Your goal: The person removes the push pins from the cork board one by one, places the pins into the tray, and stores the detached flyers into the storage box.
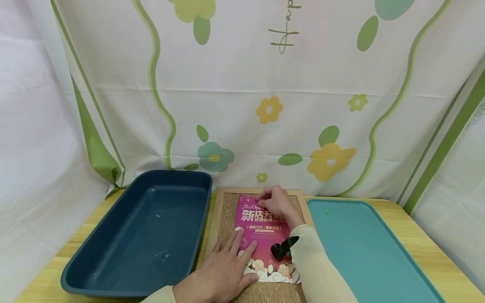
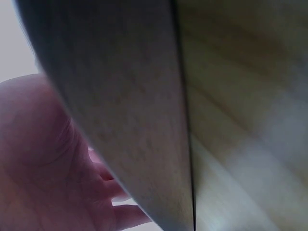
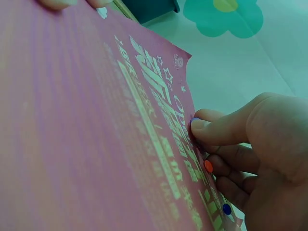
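A pink flyer (image 1: 261, 244) with gold lettering lies on a wood-framed cork board (image 1: 227, 206). My left hand (image 1: 225, 269) rests spread on the flyer's lower left part and the cork beside it. At the flyer's top edge, my right hand (image 1: 278, 202) pinches a purple push pin (image 3: 194, 121) between thumb and forefinger. An orange push pin (image 3: 208, 166) and a blue push pin (image 3: 227, 209) show along the same edge, beside the curled fingers. The left wrist view mostly shows the board's side (image 2: 125, 110) and part of the palm.
Left of the board stands a deep dark-blue tub (image 1: 151, 231). A shallow teal tray (image 1: 363, 248) lies to the right, with a small green piece (image 1: 326, 212) near its far end. Behind the wooden table (image 1: 413, 227) hangs a flowered curtain (image 1: 235, 75).
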Demonstrator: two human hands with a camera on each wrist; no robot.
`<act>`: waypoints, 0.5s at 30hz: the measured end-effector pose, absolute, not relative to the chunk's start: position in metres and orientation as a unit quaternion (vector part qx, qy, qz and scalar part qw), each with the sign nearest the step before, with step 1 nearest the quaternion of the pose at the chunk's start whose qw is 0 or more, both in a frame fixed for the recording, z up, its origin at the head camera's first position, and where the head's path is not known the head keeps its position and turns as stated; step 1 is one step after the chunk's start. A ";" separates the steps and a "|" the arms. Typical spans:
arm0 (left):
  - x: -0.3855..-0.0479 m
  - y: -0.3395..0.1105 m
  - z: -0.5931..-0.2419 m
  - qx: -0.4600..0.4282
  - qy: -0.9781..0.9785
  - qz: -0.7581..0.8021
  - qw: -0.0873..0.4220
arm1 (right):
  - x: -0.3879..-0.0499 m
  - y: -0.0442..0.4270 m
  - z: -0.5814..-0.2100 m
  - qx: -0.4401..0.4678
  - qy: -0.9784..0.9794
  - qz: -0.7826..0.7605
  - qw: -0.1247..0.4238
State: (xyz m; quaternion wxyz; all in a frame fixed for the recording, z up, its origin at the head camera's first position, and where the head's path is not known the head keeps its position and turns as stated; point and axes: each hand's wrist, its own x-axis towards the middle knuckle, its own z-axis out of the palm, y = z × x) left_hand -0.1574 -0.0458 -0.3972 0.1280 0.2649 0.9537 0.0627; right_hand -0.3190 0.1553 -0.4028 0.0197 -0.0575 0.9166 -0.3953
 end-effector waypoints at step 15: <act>-0.158 -0.045 -0.398 0.259 0.955 0.061 0.129 | -0.317 0.156 -0.400 -0.072 0.928 -0.364 0.023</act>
